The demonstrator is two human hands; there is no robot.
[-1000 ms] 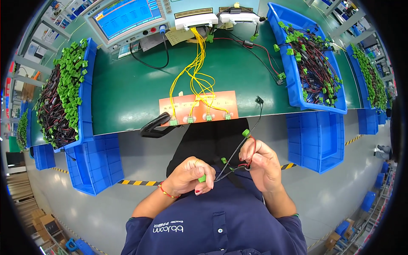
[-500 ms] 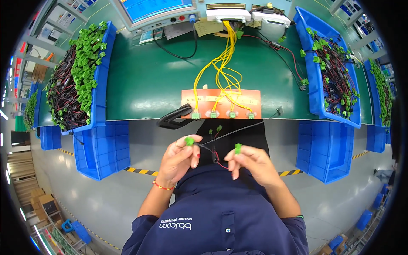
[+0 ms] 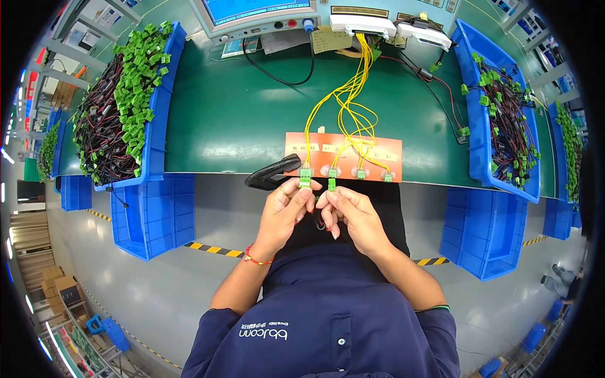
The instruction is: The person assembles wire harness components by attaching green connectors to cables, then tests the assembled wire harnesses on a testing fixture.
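At the front edge of the bench, my left hand (image 3: 287, 211) pinches a green connector (image 3: 305, 183) against the leftmost socket (image 3: 305, 172) on an orange board (image 3: 384, 148). Just right of it, my right hand (image 3: 350, 214) grips a second green connector (image 3: 332, 185) at the neighbouring socket (image 3: 333, 171). Whether either connector is fully seated, I cannot tell. Dark cable from the connectors hangs below my fingers, mostly hidden. Yellow wires (image 3: 343, 94) run from the board's sockets back to a tester (image 3: 265, 22). A black clamp-like handle (image 3: 272, 173) lies left of my left hand.
Blue bins with green-ended cables stand on the bench at left (image 3: 157, 120) and right (image 3: 480, 126). Lower blue bins (image 3: 154, 217) (image 3: 482, 236) sit beneath the bench. A black cable (image 3: 271, 77) loops across the green bench top (image 3: 220, 120).
Both hands have moved forward and closer together, bringing the two green connectors from above my lap up to the board's two left sockets. The view has shifted slightly.
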